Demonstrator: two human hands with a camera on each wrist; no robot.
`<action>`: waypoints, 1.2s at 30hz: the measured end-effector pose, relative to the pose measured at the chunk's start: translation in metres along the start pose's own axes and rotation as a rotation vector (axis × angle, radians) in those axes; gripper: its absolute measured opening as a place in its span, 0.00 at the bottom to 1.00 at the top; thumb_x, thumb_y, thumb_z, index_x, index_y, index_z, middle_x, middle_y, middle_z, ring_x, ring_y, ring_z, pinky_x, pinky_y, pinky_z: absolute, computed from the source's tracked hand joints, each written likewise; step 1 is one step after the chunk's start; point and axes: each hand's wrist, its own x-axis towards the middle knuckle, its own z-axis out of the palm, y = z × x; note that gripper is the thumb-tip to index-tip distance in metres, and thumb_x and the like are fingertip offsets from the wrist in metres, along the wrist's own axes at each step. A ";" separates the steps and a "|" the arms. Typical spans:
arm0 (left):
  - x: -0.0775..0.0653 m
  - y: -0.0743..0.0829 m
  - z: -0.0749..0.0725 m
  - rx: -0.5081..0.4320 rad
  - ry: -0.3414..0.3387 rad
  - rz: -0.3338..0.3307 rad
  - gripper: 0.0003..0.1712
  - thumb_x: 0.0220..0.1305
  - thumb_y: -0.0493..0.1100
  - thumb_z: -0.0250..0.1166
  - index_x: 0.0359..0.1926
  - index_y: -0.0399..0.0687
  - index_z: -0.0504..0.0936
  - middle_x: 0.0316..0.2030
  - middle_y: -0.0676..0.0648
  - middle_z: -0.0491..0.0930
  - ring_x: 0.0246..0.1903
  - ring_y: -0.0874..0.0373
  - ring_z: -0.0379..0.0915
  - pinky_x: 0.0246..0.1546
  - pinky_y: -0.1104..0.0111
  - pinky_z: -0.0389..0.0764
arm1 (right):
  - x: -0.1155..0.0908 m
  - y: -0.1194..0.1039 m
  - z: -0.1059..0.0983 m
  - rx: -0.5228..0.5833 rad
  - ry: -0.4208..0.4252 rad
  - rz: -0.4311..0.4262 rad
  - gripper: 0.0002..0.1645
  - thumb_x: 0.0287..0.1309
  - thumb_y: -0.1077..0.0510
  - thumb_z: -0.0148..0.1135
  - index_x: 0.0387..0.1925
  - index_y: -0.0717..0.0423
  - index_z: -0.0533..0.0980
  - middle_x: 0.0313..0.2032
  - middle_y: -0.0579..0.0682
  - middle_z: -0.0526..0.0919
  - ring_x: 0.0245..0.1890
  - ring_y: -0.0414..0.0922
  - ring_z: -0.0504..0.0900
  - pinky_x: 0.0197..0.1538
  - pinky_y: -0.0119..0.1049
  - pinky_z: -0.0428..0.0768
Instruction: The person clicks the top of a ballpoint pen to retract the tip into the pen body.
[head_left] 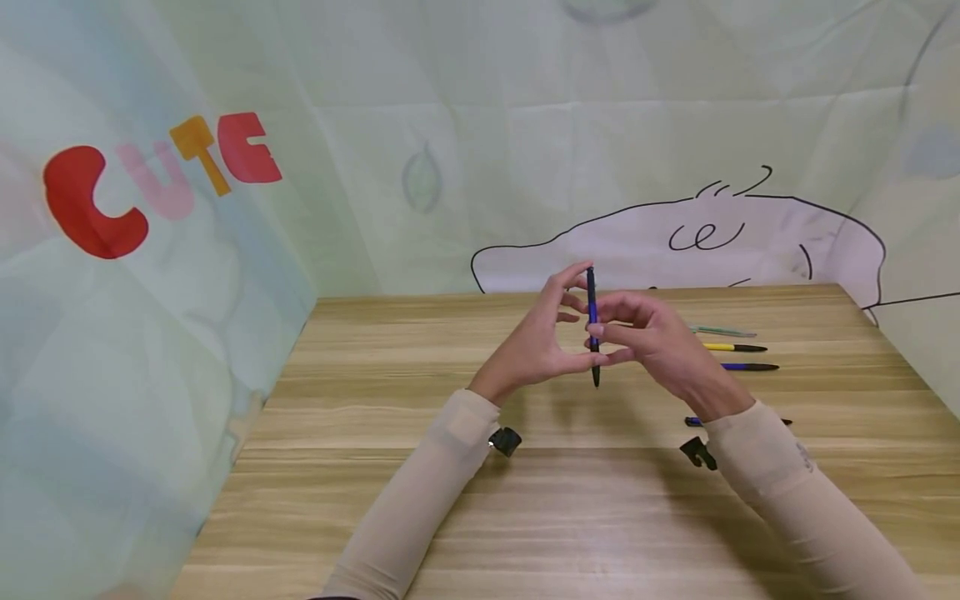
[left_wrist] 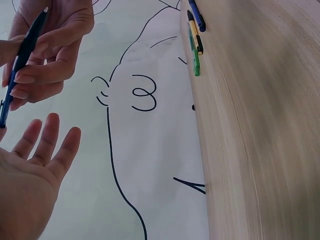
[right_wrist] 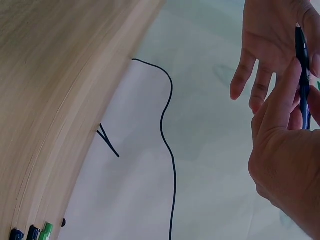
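"What do we see in the hands?"

"We see the right hand (head_left: 660, 337) pinching a dark pen (head_left: 592, 296) upright above the table (head_left: 360, 475). The left hand (head_left: 536, 333) has its index fingertip at the pen's top and its thumb at the lower part."

"And to our right?"

"We have a green pen (head_left: 727, 331), a yellow pen (head_left: 737, 347) and a blue pen (head_left: 752, 367), partly hidden by the right hand. Nearer us, another pen (head_left: 693, 422) lies behind the sleeve (head_left: 776, 467)."

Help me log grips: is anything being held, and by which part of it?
A blue-and-black ballpoint pen: the right hand pinches its middle; the left hand has its index fingertip at the top end.
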 end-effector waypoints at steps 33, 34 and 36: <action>-0.018 0.000 -0.016 0.046 0.009 -0.032 0.59 0.53 0.41 0.79 0.78 0.57 0.52 0.66 0.48 0.65 0.59 0.56 0.71 0.62 0.58 0.77 | -0.013 0.000 -0.016 -0.207 -0.070 0.044 0.19 0.67 0.52 0.66 0.55 0.56 0.78 0.49 0.55 0.83 0.49 0.50 0.83 0.49 0.48 0.87; -0.020 -0.001 -0.018 0.047 0.010 -0.035 0.58 0.53 0.41 0.79 0.78 0.58 0.53 0.66 0.49 0.66 0.59 0.56 0.71 0.62 0.58 0.77 | -0.015 0.001 -0.018 -0.217 -0.075 0.043 0.18 0.68 0.52 0.66 0.55 0.55 0.79 0.48 0.55 0.83 0.48 0.50 0.83 0.49 0.47 0.86; -0.025 -0.003 -0.022 0.056 0.015 -0.044 0.57 0.54 0.41 0.79 0.78 0.60 0.54 0.65 0.50 0.69 0.59 0.57 0.71 0.62 0.60 0.77 | -0.018 0.001 -0.023 -0.231 -0.083 0.043 0.17 0.68 0.52 0.66 0.54 0.55 0.79 0.47 0.55 0.84 0.47 0.50 0.83 0.50 0.46 0.86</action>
